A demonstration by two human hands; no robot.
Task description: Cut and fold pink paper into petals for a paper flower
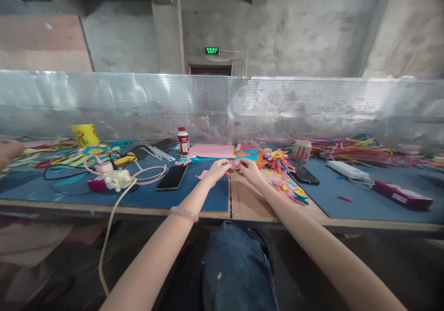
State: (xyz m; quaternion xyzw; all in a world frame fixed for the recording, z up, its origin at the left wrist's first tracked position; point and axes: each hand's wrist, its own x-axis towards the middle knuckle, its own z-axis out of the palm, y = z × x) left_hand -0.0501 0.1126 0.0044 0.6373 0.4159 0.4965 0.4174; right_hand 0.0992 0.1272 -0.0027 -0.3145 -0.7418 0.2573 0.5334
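Both hands meet over the seam between the blue mat and the bare wood. My left hand (pixel 221 168) is closed in a pinch on a small piece of pink paper (pixel 236 164). From the other side, my right hand (pixel 250 169) pinches the same pink piece. Its exact shape is partly hidden by the fingers. Just right of my hands lie cut paper pieces (pixel 289 190) in pink, yellow and blue. Behind those sits an orange and red paper flower (pixel 276 157). Pink paper sheets (pixel 212 151) lie beyond my hands.
Left are a phone (pixel 172 177), a red bottle (pixel 183 141), a plug adapter (pixel 118 180) with cables and a yellow cup (pixel 85 135). Right are a dark phone (pixel 305 175), a white power strip (pixel 348 169), a purple box (pixel 402 194) and colourful strips (pixel 354 149). Another person's hand (pixel 10 149) shows far left.
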